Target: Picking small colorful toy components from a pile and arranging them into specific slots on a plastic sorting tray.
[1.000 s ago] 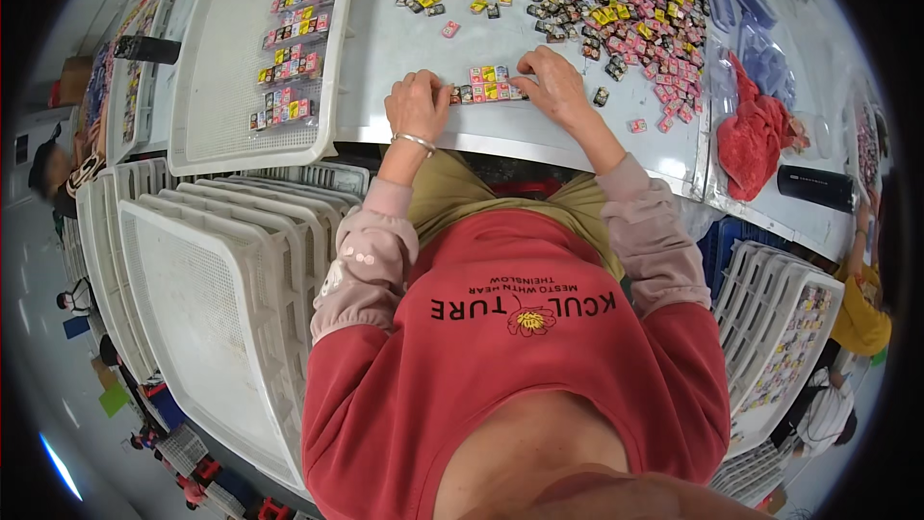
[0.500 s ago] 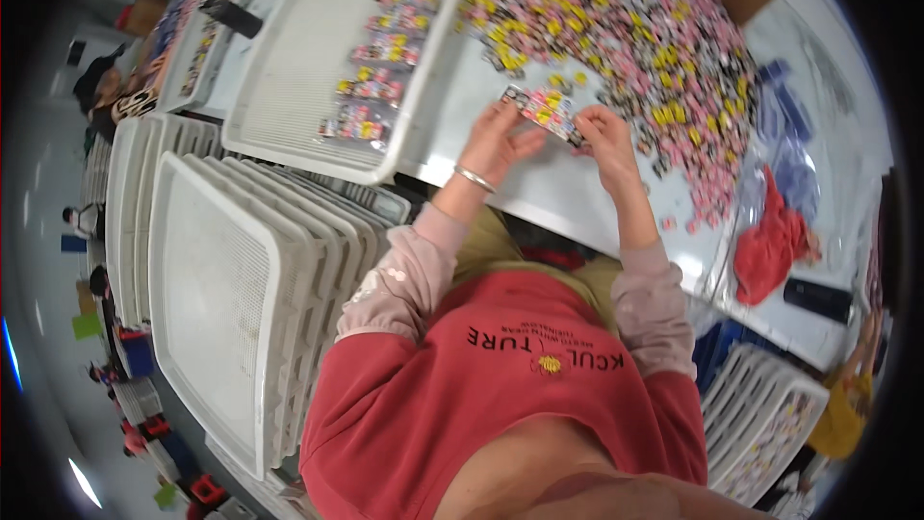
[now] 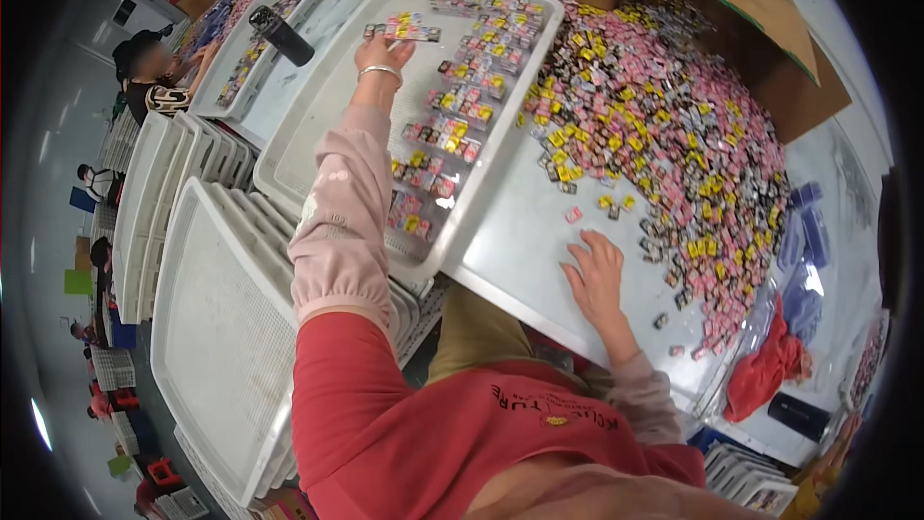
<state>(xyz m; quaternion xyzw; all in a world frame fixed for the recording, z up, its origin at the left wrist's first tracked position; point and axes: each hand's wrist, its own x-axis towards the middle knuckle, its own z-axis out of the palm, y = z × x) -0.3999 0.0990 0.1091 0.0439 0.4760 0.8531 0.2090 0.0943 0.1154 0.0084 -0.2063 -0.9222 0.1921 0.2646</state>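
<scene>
My left hand (image 3: 377,58) reaches out over the white plastic tray (image 3: 332,111), closed on a clear strip pack (image 3: 416,31) of small pink, yellow and black pieces. Similar filled packs (image 3: 465,104) lie in rows along the tray's right side. My right hand (image 3: 599,274) hovers low over the table, fingers spread and holding nothing. A few loose pieces (image 3: 616,202) lie just beyond its fingertips. Past them spreads a big heap of small square pieces (image 3: 664,116), pink, yellow and black.
Stacked white trays (image 3: 217,308) stand left of me. A cardboard box (image 3: 808,87) lies tipped behind the heap. To the right are a red cloth (image 3: 765,366), blue clear plastic pieces (image 3: 804,241) and a dark case (image 3: 799,414). A black bottle (image 3: 281,36) stands beyond the tray; another person (image 3: 149,77) sits farther left.
Earlier both hands held the pack together over the table. My left hand has carried it left and away over the tray, while my right hand has let go and opened.
</scene>
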